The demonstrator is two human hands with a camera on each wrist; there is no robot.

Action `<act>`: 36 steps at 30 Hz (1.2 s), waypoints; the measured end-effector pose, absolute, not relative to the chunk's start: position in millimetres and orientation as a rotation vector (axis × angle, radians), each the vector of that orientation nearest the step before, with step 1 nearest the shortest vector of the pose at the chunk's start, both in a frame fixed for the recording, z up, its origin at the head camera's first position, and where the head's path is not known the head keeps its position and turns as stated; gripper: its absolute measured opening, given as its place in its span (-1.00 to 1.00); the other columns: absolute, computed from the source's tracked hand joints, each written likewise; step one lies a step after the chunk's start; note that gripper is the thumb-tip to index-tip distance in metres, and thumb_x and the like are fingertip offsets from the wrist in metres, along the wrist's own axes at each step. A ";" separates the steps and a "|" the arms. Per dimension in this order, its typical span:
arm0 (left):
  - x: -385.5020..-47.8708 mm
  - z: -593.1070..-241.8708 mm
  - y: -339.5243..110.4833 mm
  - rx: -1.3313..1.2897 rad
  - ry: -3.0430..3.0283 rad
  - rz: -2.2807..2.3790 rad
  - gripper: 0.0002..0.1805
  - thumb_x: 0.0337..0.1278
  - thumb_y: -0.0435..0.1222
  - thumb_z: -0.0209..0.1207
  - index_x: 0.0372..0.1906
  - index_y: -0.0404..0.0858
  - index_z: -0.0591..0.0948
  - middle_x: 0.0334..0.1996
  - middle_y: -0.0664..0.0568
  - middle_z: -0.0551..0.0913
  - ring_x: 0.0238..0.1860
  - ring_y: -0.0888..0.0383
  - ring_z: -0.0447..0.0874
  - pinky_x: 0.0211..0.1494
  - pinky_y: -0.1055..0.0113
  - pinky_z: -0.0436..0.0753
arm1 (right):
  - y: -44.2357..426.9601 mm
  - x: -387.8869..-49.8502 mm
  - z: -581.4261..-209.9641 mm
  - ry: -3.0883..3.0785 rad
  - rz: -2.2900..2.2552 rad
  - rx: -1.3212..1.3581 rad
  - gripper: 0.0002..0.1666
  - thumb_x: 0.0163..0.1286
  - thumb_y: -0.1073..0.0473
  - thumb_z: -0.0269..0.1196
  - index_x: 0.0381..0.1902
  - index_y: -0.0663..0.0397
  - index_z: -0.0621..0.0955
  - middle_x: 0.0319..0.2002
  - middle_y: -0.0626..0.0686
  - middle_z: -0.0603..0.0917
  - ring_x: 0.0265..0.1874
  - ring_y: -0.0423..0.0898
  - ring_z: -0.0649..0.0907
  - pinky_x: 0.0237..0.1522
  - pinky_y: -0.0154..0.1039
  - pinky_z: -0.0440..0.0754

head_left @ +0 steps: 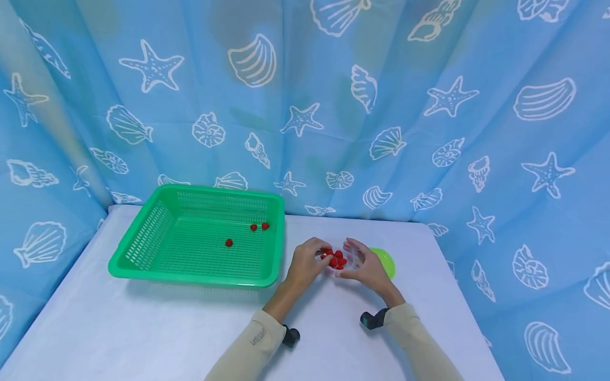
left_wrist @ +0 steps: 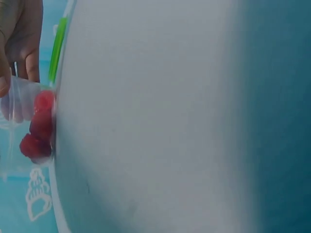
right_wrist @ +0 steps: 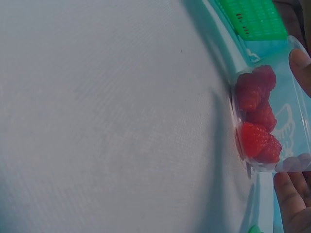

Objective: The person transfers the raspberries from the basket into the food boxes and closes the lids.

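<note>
A clear plastic container (head_left: pixel 351 259) holding several red raspberries (head_left: pixel 339 261) stands on the table between both hands. My left hand (head_left: pixel 301 264) grips its left side, thumb and fingers curved at the rim. On the other side my right hand (head_left: pixel 370 269) holds the container with spread, curved fingers. In the left wrist view the raspberries (left_wrist: pixel 42 124) show through the wall, beside a hand (left_wrist: pixel 24 36). The right wrist view has raspberries (right_wrist: pixel 257 116) low in the container, a thumb (right_wrist: pixel 302 70) by its rim and fingers (right_wrist: pixel 290 196) at the opposite side.
A large green basket (head_left: pixel 190 275) stands at the left with three red raspberries (head_left: pixel 229 243) scattered inside it. Just right of the container lies a light green lid (head_left: pixel 385 262), partly behind my right hand. A blue curtain with white shells (head_left: pixel 295 153) hangs behind the white table (head_left: pixel 143 333).
</note>
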State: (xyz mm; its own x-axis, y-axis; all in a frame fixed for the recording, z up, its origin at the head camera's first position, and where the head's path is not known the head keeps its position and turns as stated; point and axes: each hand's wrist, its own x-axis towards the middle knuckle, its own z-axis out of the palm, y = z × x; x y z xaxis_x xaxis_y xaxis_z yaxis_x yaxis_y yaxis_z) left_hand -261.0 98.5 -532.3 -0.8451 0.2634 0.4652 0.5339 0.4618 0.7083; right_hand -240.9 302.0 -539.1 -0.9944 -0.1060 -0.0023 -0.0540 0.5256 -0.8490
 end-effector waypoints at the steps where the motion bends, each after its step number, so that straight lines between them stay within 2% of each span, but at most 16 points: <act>1: -263.2 -532.2 98.5 -0.691 -2.429 -1.316 -0.70 -0.02 -0.35 0.45 -0.11 -0.22 0.71 -0.16 0.04 0.69 -0.13 0.22 0.70 -0.04 0.44 0.63 | 300.7 -241.4 -538.1 2.696 -1.502 -0.139 0.20 -0.11 -0.12 0.59 0.47 -0.18 0.25 0.37 -0.07 0.40 0.38 -0.02 0.34 0.24 -0.01 0.42; 6: -270.1 -529.0 99.2 -0.768 -2.462 -1.214 -0.66 0.00 -0.33 0.44 -0.04 -0.20 0.72 -0.15 0.04 0.69 -0.13 0.20 0.69 -0.04 0.46 0.62 | 297.8 -242.9 -535.1 2.707 -1.480 -0.114 0.20 -0.11 -0.11 0.59 0.47 -0.18 0.25 0.36 -0.08 0.41 0.37 -0.05 0.34 0.24 -0.04 0.42; 11: -273.4 -526.3 101.3 -0.798 -2.514 -1.100 -0.66 -0.01 -0.31 0.45 -0.05 -0.19 0.73 -0.15 0.06 0.69 -0.12 0.19 0.68 -0.02 0.43 0.62 | 296.2 -243.8 -533.9 2.701 -1.480 -0.128 0.22 -0.10 -0.11 0.59 0.48 -0.10 0.24 0.36 -0.06 0.41 0.37 -0.03 0.35 0.24 -0.04 0.41; 23: -279.6 -522.9 107.1 -0.862 -2.607 -1.012 -0.60 -0.07 -0.32 0.48 -0.03 -0.15 0.70 -0.10 0.07 0.68 -0.08 0.17 0.66 0.03 0.41 0.61 | 299.2 -243.7 -538.1 2.695 -1.494 -0.111 0.23 -0.12 -0.13 0.59 0.48 -0.09 0.25 0.37 -0.05 0.40 0.38 0.00 0.33 0.23 0.00 0.43; 36: -285.9 -521.4 112.4 -0.966 -2.664 -0.922 -0.68 0.00 -0.30 0.44 -0.07 -0.17 0.72 -0.13 0.05 0.68 -0.08 0.17 0.65 0.03 0.42 0.61 | 300.2 -242.7 -538.7 2.705 -1.467 -0.070 0.23 -0.14 -0.14 0.60 0.47 -0.09 0.27 0.38 -0.04 0.36 0.38 0.02 0.30 0.23 0.04 0.45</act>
